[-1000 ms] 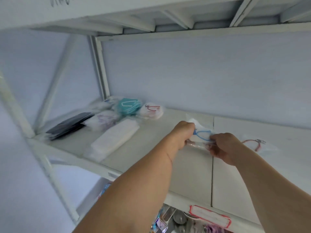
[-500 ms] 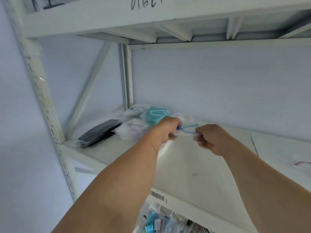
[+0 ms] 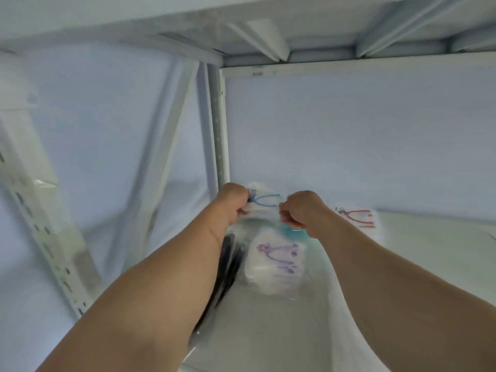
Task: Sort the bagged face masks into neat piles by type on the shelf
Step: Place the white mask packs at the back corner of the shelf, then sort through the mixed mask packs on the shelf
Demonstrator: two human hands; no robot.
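I hold a clear bag with a white mask and blue ear loops [image 3: 264, 201] between both hands, above the back left corner of the shelf. My left hand [image 3: 233, 201] grips its left end and my right hand [image 3: 302, 209] its right end. Below it lies a pile of bagged white masks with purple loops [image 3: 276, 260]. A teal bagged mask [image 3: 291, 232] peeks out behind that pile. A bagged mask with red loops [image 3: 358, 216] lies to the right by the wall. Dark bagged masks [image 3: 228, 267] sit under my left forearm.
The white shelf board [image 3: 418, 251] runs to the right. A long white pack [image 3: 346, 318] lies under my right forearm. The shelf's corner upright [image 3: 218, 130] and a slanted brace [image 3: 166, 146] stand at the left, with the upper shelf close overhead.
Both hands have carried the blue-loop bag leftward from the middle of the shelf to the back left corner, over the other piles. My view has turned left with them.
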